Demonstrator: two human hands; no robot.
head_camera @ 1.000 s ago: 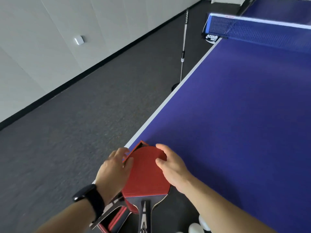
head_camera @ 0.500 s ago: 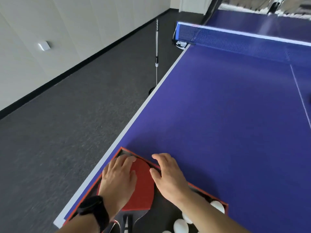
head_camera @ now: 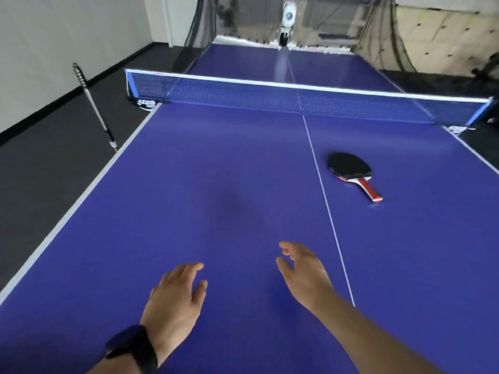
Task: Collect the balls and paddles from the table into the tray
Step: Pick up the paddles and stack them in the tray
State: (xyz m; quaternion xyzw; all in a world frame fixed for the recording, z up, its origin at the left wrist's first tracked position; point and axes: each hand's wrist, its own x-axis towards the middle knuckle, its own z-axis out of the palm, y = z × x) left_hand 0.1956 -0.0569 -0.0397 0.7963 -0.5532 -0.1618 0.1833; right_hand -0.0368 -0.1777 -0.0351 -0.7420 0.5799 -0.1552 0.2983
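In the head view, both hands are seen held above the near half of the blue table (head_camera: 189, 198), neither of them touching anything. The left hand (head_camera: 175, 298), worn with a dark wristband (head_camera: 132, 349), is spread palm-down with the fingers loosely apart and nothing in it. The right hand (head_camera: 302, 273) is released too, turned a little on its edge with the fingers slightly curled and empty. One paddle (head_camera: 349, 171) is left lying flat on the table, black face up, to the right of the white centre line (head_camera: 324, 201) and between the hands and the net (head_camera: 297, 98), well apart from both hands; its red handle (head_camera: 368, 188) is pointed back toward the near right. No balls are seen on the table, and the tray is not in view. The step in hand is judged to be the fetching of this last visible paddle. It would best be approached with the right hand, which is nearer, and taken by the handle, since that end is offered toward the person; a flat blade is harder to lift off a smooth top. A long pole (head_camera: 94, 109) is seen leaning beside the left edge, clear of the reach
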